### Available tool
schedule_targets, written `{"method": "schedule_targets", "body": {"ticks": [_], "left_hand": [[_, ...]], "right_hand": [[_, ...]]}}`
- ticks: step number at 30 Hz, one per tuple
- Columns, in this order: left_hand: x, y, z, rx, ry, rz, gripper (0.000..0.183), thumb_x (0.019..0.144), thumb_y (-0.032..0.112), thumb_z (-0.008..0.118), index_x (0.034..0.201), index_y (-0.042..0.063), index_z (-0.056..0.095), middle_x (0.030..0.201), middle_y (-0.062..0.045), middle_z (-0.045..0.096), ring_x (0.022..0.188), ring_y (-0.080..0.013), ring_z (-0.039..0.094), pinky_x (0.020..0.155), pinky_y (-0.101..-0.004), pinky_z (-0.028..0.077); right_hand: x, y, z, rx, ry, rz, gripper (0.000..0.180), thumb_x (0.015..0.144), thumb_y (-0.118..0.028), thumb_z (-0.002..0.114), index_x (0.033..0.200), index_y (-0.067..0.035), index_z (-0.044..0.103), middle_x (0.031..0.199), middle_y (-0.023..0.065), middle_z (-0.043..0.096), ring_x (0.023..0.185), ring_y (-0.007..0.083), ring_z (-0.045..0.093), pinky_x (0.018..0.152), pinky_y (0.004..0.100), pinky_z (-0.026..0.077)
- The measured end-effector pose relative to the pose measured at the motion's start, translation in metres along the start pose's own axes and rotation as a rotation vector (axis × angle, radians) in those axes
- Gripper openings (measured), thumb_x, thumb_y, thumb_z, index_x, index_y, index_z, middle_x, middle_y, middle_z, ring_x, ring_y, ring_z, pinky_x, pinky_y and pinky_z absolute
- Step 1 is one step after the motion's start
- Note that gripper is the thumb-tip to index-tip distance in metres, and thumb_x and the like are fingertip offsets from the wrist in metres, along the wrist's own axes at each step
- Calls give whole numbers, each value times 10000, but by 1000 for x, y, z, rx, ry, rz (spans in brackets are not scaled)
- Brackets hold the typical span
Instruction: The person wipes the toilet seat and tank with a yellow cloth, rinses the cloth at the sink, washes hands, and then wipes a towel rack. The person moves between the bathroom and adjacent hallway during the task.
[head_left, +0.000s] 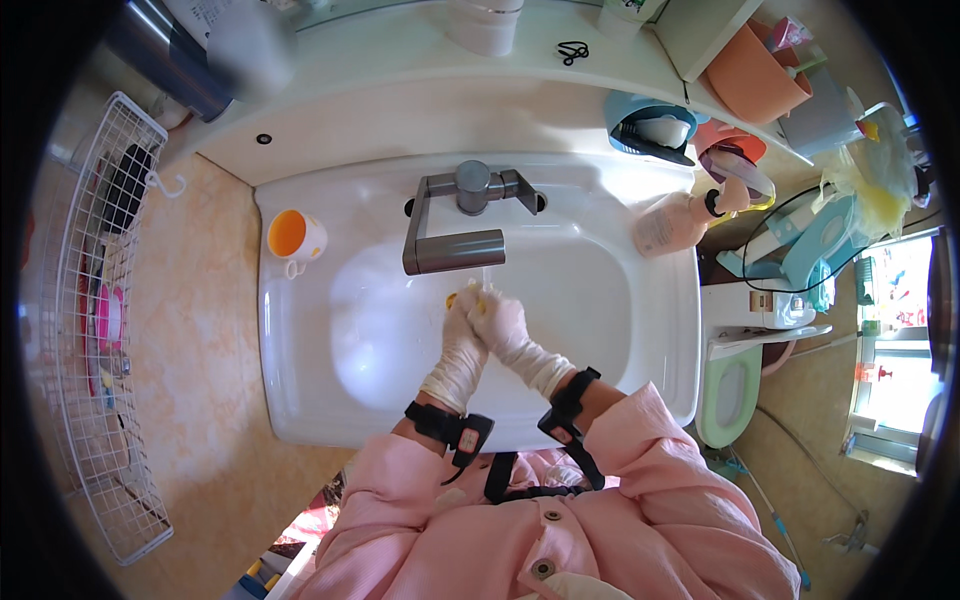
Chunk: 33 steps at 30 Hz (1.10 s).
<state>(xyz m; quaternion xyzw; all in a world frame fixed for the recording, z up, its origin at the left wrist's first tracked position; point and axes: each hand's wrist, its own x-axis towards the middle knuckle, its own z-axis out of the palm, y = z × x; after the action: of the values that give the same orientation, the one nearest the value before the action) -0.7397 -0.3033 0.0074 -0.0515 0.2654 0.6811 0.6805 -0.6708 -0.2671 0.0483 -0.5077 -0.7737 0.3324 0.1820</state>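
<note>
Both hands wear thin whitish gloves and meet under the spout of a grey metal faucet (457, 252), over a white ceramic washbasin (592, 300). A thin stream of water falls at the fingertips. My left hand (463, 322) is closed, and part of a small yellow object (451, 301) shows at its fingers. My right hand (501, 321) presses against the left, with more yellow visible between them. The object's shape and the right hand's grip are mostly hidden. A white mug with an orange inside (289, 234) rests on the basin's left side, apart from the hands.
A pink pump bottle (670, 223) stands on the basin's right rim. Soap holders (651, 127) are at the back right. A shelf (405, 56) runs behind the faucet. A white wire basket (112, 450) hangs at left; a toilet with a green seat (731, 394) is at right.
</note>
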Motion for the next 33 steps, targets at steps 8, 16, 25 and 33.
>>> {"method": "schedule_targets", "body": {"ticks": [8,16,25,33], "left_hand": [[-5,10,4,4,100,-121,262,873,326,517,961,80,512,890,-30,569,795,-163,576,709,-299,489],[-15,8,43,164,376,37,292,812,255,551,1025,60,504,983,-79,578,932,-229,577,840,-364,464],[-11,28,32,198,361,98,296,796,278,556,1009,74,527,1050,-65,564,1004,-223,530,922,-413,385],[-17,24,7,71,384,-185,400,839,445,522,1050,105,512,1021,-33,569,1017,-177,512,917,-398,362]], "right_hand": [[-11,-11,-5,84,-85,132,249,780,-339,551,840,-113,636,759,168,626,738,358,607,689,431,481],[14,72,25,614,-72,544,353,892,-344,453,1013,-42,589,877,154,636,818,276,619,723,342,476],[4,53,-19,1629,-589,945,303,886,-283,495,1102,-70,501,998,49,592,918,200,593,737,324,503],[0,28,-1,504,13,86,141,793,-188,627,848,-62,599,818,117,585,776,257,594,703,308,480]]}}
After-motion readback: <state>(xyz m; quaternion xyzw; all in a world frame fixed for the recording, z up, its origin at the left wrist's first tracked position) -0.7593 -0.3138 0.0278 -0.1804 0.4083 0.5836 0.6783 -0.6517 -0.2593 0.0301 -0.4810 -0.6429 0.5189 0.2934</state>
